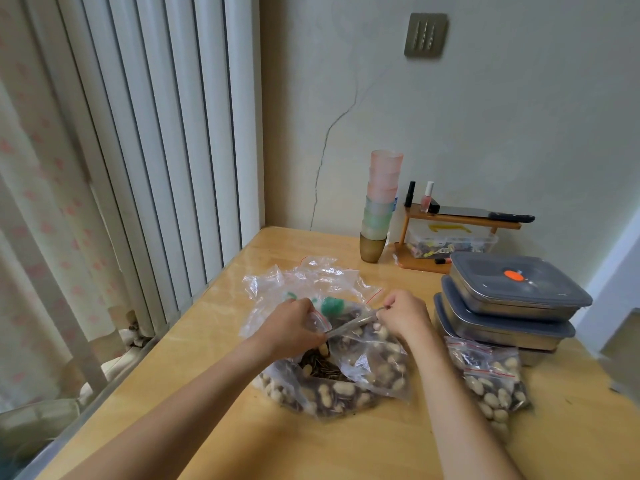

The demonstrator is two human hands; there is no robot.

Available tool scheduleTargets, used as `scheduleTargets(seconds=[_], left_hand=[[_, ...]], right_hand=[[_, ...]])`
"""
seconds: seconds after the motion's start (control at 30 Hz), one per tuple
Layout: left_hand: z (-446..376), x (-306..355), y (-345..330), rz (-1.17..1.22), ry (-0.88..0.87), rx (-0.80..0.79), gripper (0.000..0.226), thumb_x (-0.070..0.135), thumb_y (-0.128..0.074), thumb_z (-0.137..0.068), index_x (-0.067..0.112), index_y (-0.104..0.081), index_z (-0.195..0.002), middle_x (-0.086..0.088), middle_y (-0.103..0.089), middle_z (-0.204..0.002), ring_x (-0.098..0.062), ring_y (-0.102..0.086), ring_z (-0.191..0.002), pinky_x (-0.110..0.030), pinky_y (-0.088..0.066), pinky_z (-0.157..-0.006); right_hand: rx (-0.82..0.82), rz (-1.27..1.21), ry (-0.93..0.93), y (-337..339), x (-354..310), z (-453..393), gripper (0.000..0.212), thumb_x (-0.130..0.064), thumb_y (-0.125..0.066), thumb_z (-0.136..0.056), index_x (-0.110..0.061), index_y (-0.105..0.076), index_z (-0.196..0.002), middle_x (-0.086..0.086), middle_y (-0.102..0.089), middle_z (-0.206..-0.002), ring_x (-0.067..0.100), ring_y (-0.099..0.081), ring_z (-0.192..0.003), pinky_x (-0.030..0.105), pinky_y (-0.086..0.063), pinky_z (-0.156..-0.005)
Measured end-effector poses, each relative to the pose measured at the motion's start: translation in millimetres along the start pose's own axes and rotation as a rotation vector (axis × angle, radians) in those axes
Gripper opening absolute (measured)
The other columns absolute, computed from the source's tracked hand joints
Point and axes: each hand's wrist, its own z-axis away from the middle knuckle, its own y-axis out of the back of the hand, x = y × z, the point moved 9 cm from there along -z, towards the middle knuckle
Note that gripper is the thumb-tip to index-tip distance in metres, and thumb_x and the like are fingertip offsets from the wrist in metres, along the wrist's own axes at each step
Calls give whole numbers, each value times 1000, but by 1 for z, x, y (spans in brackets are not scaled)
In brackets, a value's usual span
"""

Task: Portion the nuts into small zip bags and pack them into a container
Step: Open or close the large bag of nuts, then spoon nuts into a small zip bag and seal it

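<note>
Your left hand [291, 325] and right hand [403, 315] pinch the zip bag [374, 362] top (unsealed, likely); a slack grip spills nuts onto the bench [214, 427]

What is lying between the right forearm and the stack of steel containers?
In the head view, filled small zip bags of peanuts and seeds lie there, against the lowest of the steel containers.
</note>
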Motion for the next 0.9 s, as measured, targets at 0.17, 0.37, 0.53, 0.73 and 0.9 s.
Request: scheduleTargets(seconds=[0.17,0.37,0.53,0.73,0.9], left_hand=[[0,0,3,-12,-15,21,29,33,-68,-89,12,-58,-107,-4,-63,-100,-19,-58,-87,-28,-46,-67],[4,11,12,52,-82,91,32,29,-67,-90,14,-61,-117,-2,-66,-110,-17,-58,-91,-15,-39,-62],[11,20,21,25,-142,110,31,29,-70,-89,13,-61,-115,0,-64,-110,-17,-58,-97,-19,-37,-68],[19,12,19,-207,-42,-5,27,19,-57,-91,9,-53,-116,-8,-64,-108,-27,-63,-94,-39,-56,-78],[26,17,22,-380,-12,-3,14,12,-49,-93,8,-49,-107,-7,-57,-106,-21,-51,-89,-28,-47,-75]], right_hand=[[-48,-802,39,13,-21,4,31,1,-68,-92,-10,-61,-121,6,-67,-100,13,-62,-78,28,-53,-70],[-385,-914,178,-21,-67,30,21,-19,-65,-101,-2,-69,-113,10,-68,-97,11,-62,-69,24,-53,-65],[-466,-657,260,-41,-81,44,30,-24,-51,-109,1,-66,-106,13,-69,-96,23,-73,-75,35,-62,-76],[-149,-462,315,7,-72,30,31,-31,-47,-109,-9,-67,-101,10,-74,-97,18,-77,-76,34,-64,-75],[104,-201,389,39,-72,24,27,-32,-49,-108,-20,-70,-96,-1,-72,-99,14,-73,-79,36,-63,-79]])
